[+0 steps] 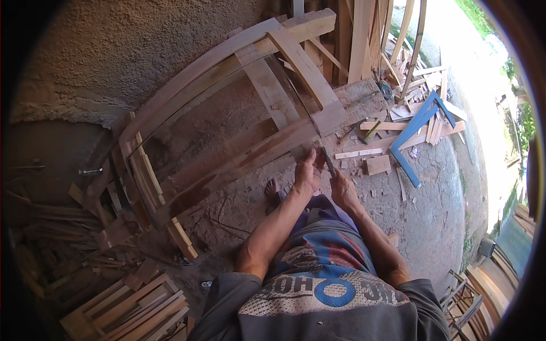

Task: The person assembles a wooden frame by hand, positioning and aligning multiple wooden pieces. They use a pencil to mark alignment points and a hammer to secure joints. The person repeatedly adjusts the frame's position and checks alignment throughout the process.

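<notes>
A large curved wooden frame [239, 108] lies tilted on the dirt ground in front of me. My left hand [307, 170] rests against the lower rail of the frame near its right corner. My right hand [343, 186] is closed on a dark, narrow hand tool [328, 161] whose tip points at that same corner joint. The two hands sit close together. My bare foot [272, 190] shows just below the frame's rail.
Stacked wooden slats [131, 304] lie at the lower left, with offcuts [62, 221] beside them. A blue angled wooden piece [418, 128] and loose planks [392, 122] are scattered at the right. Timber leans at the top [358, 34]. A rough wall [114, 51] stands behind.
</notes>
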The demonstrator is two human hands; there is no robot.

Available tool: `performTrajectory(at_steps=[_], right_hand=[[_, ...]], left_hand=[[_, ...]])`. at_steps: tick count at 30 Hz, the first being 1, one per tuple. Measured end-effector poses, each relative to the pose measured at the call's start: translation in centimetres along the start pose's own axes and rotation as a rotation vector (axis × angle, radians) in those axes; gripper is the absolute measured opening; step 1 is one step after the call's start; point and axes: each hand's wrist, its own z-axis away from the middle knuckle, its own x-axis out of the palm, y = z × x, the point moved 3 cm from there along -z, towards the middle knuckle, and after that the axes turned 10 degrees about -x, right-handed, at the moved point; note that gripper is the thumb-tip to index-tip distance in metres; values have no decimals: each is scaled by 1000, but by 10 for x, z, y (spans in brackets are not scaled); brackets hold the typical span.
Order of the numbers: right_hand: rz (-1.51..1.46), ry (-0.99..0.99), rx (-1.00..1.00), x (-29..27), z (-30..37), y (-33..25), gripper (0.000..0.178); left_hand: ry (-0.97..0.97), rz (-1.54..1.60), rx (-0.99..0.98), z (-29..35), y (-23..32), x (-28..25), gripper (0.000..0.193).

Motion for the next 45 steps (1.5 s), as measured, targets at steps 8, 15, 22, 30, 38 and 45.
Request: performTrajectory(at_steps=[8, 15, 22, 30, 38, 45], right_hand=[[-9, 22, -25, 2, 0, 2, 37], [-19, 31, -37, 5, 1, 6, 38], [-44, 53, -74, 8, 0, 9, 38], [23, 33, -46, 6, 1, 11, 43], [38, -38, 19, 5, 4, 17, 42], [44, -124, 44, 18, 16, 11, 44]], left_hand=[[-10, -33, 2, 1, 0, 0, 27], [22, -34, 9, 1, 0, 0, 28], [1, -35, 14, -1, 0, -2, 27], [-25, 0, 13, 3, 2, -1, 25], [23, -12, -19, 50, 16, -11, 29], [-50, 23, 143, 71, 41, -60, 27]])
